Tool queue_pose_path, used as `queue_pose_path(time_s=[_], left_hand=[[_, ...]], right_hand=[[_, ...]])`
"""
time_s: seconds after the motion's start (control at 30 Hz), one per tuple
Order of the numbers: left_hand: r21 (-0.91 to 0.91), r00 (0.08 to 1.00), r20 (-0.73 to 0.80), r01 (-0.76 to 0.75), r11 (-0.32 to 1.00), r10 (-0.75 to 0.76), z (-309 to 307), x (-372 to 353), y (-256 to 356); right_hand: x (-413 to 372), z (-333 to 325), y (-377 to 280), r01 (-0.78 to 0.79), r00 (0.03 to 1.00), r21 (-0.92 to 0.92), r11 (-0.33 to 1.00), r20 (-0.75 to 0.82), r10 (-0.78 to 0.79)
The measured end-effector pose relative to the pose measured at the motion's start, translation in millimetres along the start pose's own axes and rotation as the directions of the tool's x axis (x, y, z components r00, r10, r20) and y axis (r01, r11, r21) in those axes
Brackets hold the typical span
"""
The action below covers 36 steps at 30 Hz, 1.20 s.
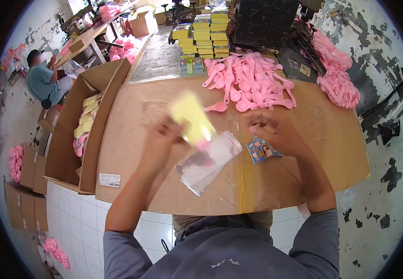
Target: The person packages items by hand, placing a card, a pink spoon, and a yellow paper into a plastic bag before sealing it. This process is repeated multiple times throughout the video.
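Note:
My left hand (165,132) is closed on a yellow card packet (191,116), which is blurred by motion and has something pink at its lower end. Under that packet, a stack of clear plastic bags (213,162) lies on the cardboard-covered table (136,116). My right hand (271,128) hovers just above a small pile of blue printed cards (261,150), its fingers curled and smeared; whether they hold anything I cannot make out. Beyond both hands sits a heap of pink measuring spoons (255,81), with one loose spoon (216,107) at its near edge.
Stacks of yellow cards (203,39) stand at the back. A large open carton (101,135) with yellow-and-pink packets adjoins the table's left side. Pink bundles (336,69) lie at the back right. Another person (45,79) sits at the far left.

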<state>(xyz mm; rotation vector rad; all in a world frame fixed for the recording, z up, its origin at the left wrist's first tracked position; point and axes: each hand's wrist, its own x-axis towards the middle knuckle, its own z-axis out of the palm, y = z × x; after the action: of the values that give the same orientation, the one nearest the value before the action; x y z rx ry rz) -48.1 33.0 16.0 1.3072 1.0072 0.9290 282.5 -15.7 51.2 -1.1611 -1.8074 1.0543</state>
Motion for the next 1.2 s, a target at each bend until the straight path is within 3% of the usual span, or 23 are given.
queue_pose_path(time_s=[0.03, 0.07, 0.1, 0.17, 0.23, 0.3, 0.33, 0.4, 0.43, 0.5, 0.6, 0.67, 0.77, 0.8, 0.9, 1.1, 1.2], left_hand=[[-0.2, 0.969, -0.14, -0.228, 0.953, 0.202, -12, 2, 8], [-0.324, 0.894, -0.379, -0.37, 0.871, 0.239, -17, 8, 17], [-0.36, 0.761, -0.594, -0.54, 0.761, 0.26, -19, 14, 31], [-0.473, 0.781, -0.585, -0.548, 0.69, 0.22, -20, 15, 39], [-0.136, 0.872, -0.363, -0.397, 0.908, 0.327, -16, 15, 17], [0.261, 0.915, -0.156, -0.325, 0.909, 0.372, 5, 20, -17], [0.353, 0.968, -0.093, -0.187, 0.917, 0.233, 28, 9, -9], [0.655, 0.921, 0.127, -0.356, 0.667, 0.367, 43, 3, -21], [0.677, 0.9, 0.169, -0.402, 0.616, 0.402, 45, 4, -25], [0.709, 0.847, 0.257, -0.492, 0.505, 0.465, 49, 8, -31], [0.633, 0.93, 0.168, -0.356, 0.688, 0.327, 48, 9, -34], [0.589, 0.933, 0.163, -0.354, 0.726, 0.322, 47, 12, -37], [0.464, 0.977, 0.105, -0.214, 0.86, 0.187, 48, 10, -37], [0.407, 0.989, 0.087, -0.142, 0.903, 0.116, 49, 9, -36], [0.23, 0.992, 0.069, -0.118, 0.966, 0.105, 54, 7, -31], [0.461, 0.998, 0.063, -0.012, 0.887, -0.019, 51, 2, -15], [0.321, 0.951, 0.059, -0.307, 0.896, 0.305, 43, 9, -34]], right_hand=[[-2, -14, 2, -0.011, 1.0, -0.23, 0.973, -0.02, 0.007], [-6, -26, 5, -0.027, 0.999, -0.448, 0.894, -0.042, 0.009], [-12, -34, 11, 0.043, 0.999, -0.51, 0.859, 0.0, -0.05], [-20, -45, 26, 0.184, 0.983, -0.615, 0.766, 0.099, -0.157], [-23, -46, 28, 0.188, 0.98, -0.584, 0.789, 0.163, -0.113], [-24, -46, 34, 0.16, 0.981, -0.535, 0.83, 0.178, -0.075], [-24, -44, 42, 0.13, 0.986, -0.499, 0.857, 0.159, -0.057], [-23, -43, 47, 0.035, 0.994, -0.439, 0.898, 0.108, 0.014], [-22, -44, 45, -0.032, 0.995, -0.415, 0.909, 0.078, 0.07], [-24, -46, 46, -0.079, 0.993, -0.386, 0.919, 0.049, 0.106], [-26, -46, 49, -0.013, 0.999, -0.371, 0.928, 0.032, 0.026], [-26, -42, 45, 0.04, 0.999, -0.356, 0.933, 0.004, -0.042], [-20, -23, 43, 0.194, 0.981, -0.14, 0.971, 0.035, -0.191], [-19, -12, 40, 0.226, 0.973, -0.16, 0.961, 0.072, -0.217], [-16, 20, 32, 0.324, 0.943, -0.242, 0.915, 0.156, -0.293], [-15, 37, 35, 0.385, 0.923, -0.451, 0.805, 0.209, -0.324], [-15, 36, 40, 0.397, 0.918, -0.464, 0.792, 0.225, -0.327]])
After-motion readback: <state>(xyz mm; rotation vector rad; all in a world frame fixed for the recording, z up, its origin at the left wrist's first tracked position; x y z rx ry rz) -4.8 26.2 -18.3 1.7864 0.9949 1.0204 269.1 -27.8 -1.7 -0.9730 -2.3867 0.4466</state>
